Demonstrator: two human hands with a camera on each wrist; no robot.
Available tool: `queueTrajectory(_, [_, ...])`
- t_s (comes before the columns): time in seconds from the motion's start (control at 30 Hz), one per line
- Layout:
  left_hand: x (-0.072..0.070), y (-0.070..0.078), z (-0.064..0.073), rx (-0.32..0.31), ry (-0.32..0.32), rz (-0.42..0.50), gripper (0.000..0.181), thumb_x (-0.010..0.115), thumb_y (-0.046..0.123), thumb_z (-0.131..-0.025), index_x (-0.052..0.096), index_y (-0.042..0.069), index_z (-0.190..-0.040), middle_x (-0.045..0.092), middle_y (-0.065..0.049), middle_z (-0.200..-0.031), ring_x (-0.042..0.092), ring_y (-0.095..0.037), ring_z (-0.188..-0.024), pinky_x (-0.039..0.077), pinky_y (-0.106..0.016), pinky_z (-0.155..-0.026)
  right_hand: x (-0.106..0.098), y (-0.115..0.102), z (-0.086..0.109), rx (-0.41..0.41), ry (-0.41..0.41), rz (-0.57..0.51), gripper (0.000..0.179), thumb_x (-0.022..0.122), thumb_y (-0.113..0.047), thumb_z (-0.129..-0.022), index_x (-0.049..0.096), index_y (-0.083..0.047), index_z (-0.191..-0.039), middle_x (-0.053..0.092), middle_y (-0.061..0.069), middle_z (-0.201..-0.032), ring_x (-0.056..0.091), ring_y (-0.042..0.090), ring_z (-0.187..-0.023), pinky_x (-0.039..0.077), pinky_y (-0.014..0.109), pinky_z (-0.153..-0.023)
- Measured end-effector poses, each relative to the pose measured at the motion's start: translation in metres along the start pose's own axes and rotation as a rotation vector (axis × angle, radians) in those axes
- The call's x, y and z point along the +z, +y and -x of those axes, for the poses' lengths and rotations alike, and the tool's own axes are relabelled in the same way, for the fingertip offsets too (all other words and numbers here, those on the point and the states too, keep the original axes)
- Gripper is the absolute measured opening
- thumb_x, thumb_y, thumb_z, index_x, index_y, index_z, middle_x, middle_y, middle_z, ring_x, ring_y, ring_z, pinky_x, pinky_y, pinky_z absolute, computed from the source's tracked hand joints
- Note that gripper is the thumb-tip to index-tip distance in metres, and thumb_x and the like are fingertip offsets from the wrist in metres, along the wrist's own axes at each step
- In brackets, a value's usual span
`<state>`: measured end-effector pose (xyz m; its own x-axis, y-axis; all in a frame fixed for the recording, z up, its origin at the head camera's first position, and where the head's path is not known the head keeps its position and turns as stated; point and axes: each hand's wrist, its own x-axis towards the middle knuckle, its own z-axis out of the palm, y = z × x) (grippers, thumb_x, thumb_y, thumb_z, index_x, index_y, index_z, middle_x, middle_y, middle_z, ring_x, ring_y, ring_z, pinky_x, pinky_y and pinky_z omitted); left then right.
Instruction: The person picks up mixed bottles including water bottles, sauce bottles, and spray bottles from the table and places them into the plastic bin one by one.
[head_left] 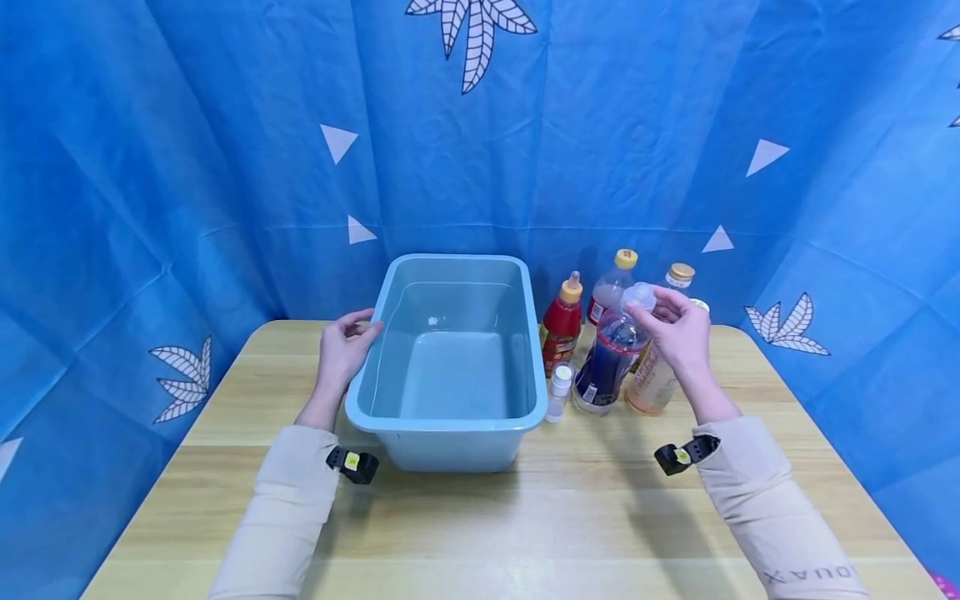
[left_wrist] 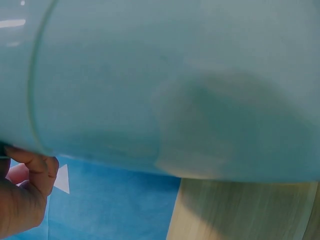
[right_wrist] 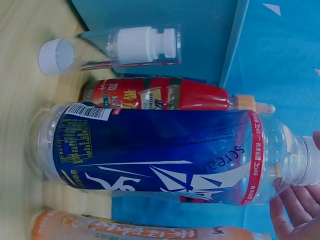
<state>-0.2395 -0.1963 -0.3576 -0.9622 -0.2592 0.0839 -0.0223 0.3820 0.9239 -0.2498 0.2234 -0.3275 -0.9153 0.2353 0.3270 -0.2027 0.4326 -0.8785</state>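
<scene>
A light blue plastic basin (head_left: 450, 427) stands on the wooden table, its inside bare. My left hand (head_left: 347, 350) pinches the basin's left rim between thumb and fingers; the left wrist view shows the curled fingers (left_wrist: 42, 172) at the rim. To the right of the basin, my right hand (head_left: 678, 329) grips a clear drink bottle (head_left: 609, 358) by its whitish cap. This bottle has a dark blue label (right_wrist: 150, 147) with a red band above it. Its base appears to be at the tabletop.
Close around the held bottle stand a red sauce bottle (head_left: 561, 325) with a pointed tip, a small clear pump bottle (head_left: 558, 393), a yellow-capped bottle (head_left: 611, 287) and a bottle of pale orange drink (head_left: 651, 387). A blue curtain (head_left: 465, 167) hangs behind the wooden table (head_left: 465, 533).
</scene>
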Motion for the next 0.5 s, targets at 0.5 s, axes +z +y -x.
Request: queueTrajectory(0.5, [0.0,0.0,0.001,0.011,0.004,0.019,0.04,0.055,0.023,-0.088,0.052,0.002,-0.122,0.055,-0.017,-0.104,0.056,-0.024,-0.085,0.049,-0.031,-0.074,-0.016,-0.031,0.004,-0.037,-0.036,0.04,0.052,0.072,-0.03,-0.073,0.058,-0.001,-0.113,0.059,-0.014,-0.081,0.057,-0.002,-0.075,0.045,0.012,-0.067])
